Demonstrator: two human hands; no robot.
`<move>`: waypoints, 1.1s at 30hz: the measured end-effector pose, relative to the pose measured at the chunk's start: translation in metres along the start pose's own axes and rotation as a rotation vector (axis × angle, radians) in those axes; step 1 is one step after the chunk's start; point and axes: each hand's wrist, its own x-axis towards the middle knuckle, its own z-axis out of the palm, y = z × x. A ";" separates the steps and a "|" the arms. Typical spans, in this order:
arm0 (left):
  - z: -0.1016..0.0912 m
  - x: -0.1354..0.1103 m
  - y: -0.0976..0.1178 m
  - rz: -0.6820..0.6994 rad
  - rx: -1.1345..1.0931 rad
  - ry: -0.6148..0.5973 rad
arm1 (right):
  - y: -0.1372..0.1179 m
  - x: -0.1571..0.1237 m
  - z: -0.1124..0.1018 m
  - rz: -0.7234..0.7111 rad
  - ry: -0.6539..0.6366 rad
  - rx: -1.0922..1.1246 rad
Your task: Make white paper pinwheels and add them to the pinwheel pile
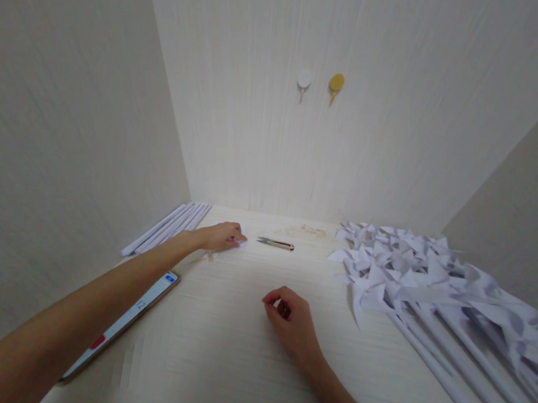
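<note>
My left hand [221,236] reaches to the back left of the table, its fingers bent and pinched at a small piece of white paper [244,229]. Part of that paper is hidden beneath the fingers. Just to its right lie thread snips [277,244], their blades pointing at the hand. Nearer to me, my right hand [293,326] hovers over or rests on the middle of the table; I cannot tell which. Its fingers are curled, thumb against forefinger, and whatever they may hold is too small to make out.
White paper pinwheels [385,266] with paper-tube sticks [480,374] are heaped at the right. Rolled paper tubes [168,230] lie at the back left. A phone [130,319] sits under my left forearm. Small tan bits [314,231] lie near the back wall, which carries two hooks [336,83].
</note>
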 end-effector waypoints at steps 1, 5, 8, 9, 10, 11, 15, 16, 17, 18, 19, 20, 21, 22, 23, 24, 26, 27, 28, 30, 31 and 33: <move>0.000 0.000 0.001 -0.016 -0.002 -0.009 | 0.000 0.000 0.000 -0.001 0.000 0.001; 0.002 0.000 0.004 -0.104 -0.001 -0.001 | 0.000 0.000 0.000 -0.004 -0.002 0.004; 0.007 0.001 0.005 -0.150 0.031 0.026 | -0.001 0.000 0.000 -0.001 -0.007 -0.002; 0.008 0.001 0.006 -0.152 0.046 0.032 | -0.001 0.000 0.000 0.000 -0.008 -0.004; 0.010 0.001 0.007 -0.152 0.061 0.038 | -0.001 0.000 0.000 0.000 -0.008 -0.005; 0.011 0.000 0.008 -0.152 0.074 0.046 | -0.001 0.000 0.000 -0.001 -0.008 -0.007; 0.016 -0.001 0.017 -0.210 0.117 0.129 | -0.002 0.001 0.000 0.002 -0.012 -0.023; 0.017 -0.002 0.020 -0.232 0.128 0.149 | -0.002 0.001 0.000 0.004 -0.014 -0.026; 0.018 -0.002 0.023 -0.252 0.142 0.161 | -0.002 0.000 0.000 0.004 -0.014 -0.029; 0.018 -0.002 0.025 -0.272 0.162 0.160 | -0.002 0.000 0.000 0.002 -0.014 -0.030; 0.019 -0.002 0.027 -0.284 0.188 0.147 | -0.003 0.000 0.000 -0.001 -0.012 -0.030; 0.019 -0.002 0.029 -0.295 0.219 0.135 | -0.003 0.000 0.000 -0.003 -0.010 -0.031; 0.018 -0.001 0.030 -0.303 0.256 0.130 | -0.003 0.000 0.000 -0.005 -0.009 -0.031; 0.017 -0.001 0.032 -0.305 0.294 0.134 | -0.003 0.000 0.000 -0.005 -0.009 -0.031; 0.015 -0.001 0.033 -0.310 0.330 0.146 | -0.003 0.000 0.000 -0.002 -0.009 -0.030; 0.012 -0.001 0.034 -0.314 0.361 0.168 | -0.003 0.000 0.000 0.000 -0.009 -0.028; 0.002 -0.002 0.036 -0.338 0.388 0.231 | -0.003 0.000 0.000 -0.001 -0.009 -0.025; -0.004 -0.003 0.037 -0.348 0.383 0.288 | -0.003 0.000 0.000 -0.005 -0.009 -0.025; -0.011 -0.005 0.039 -0.372 0.361 0.376 | -0.003 0.000 0.000 -0.010 -0.010 -0.025; -0.025 -0.009 0.043 -0.392 0.266 0.612 | -0.004 -0.001 0.000 -0.018 -0.014 -0.026; -0.032 -0.012 0.047 -0.405 0.194 0.754 | -0.004 -0.001 0.000 -0.017 -0.014 -0.023; -0.043 -0.017 0.055 -0.468 -0.007 1.018 | -0.004 0.000 0.000 -0.007 -0.012 -0.012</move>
